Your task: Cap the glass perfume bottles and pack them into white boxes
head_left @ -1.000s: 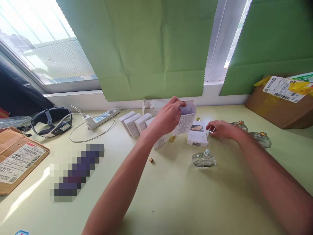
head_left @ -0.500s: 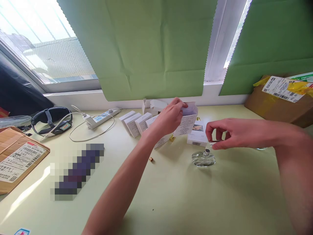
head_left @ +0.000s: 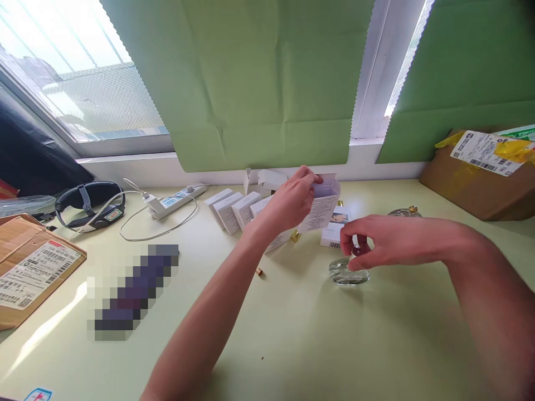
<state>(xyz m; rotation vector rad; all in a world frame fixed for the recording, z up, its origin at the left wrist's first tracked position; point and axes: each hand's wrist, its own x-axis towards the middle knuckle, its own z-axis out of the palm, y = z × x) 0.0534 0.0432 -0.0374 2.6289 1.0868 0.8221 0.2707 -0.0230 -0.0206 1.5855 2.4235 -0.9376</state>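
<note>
My left hand [head_left: 292,197] is closed on a small white carton [head_left: 321,205] with its top flap open, held just above the pale green table [head_left: 292,334]. My right hand [head_left: 368,242] hovers over the neck of a round clear glass bottle [head_left: 348,274] that lies on the table, its fingers pinched together on something small that I cannot make out. A flat white printed box [head_left: 333,233] lies behind that bottle. Several white cartons [head_left: 234,209] stand in a row left of my left hand. Another glass bottle with a gold top [head_left: 404,211] shows behind my right wrist.
A small gold cap [head_left: 258,272] lies on the table. At the left are a power strip with cable [head_left: 173,201], a black head strap [head_left: 90,205] and a cardboard box [head_left: 29,273]. A brown parcel [head_left: 480,178] sits at the far right. Green paper covers the window.
My right hand lifted from beside the flat box, came toward me with its fingers pinched, and now sits over the bottle's neck. My left hand has kept the open carton almost still.
</note>
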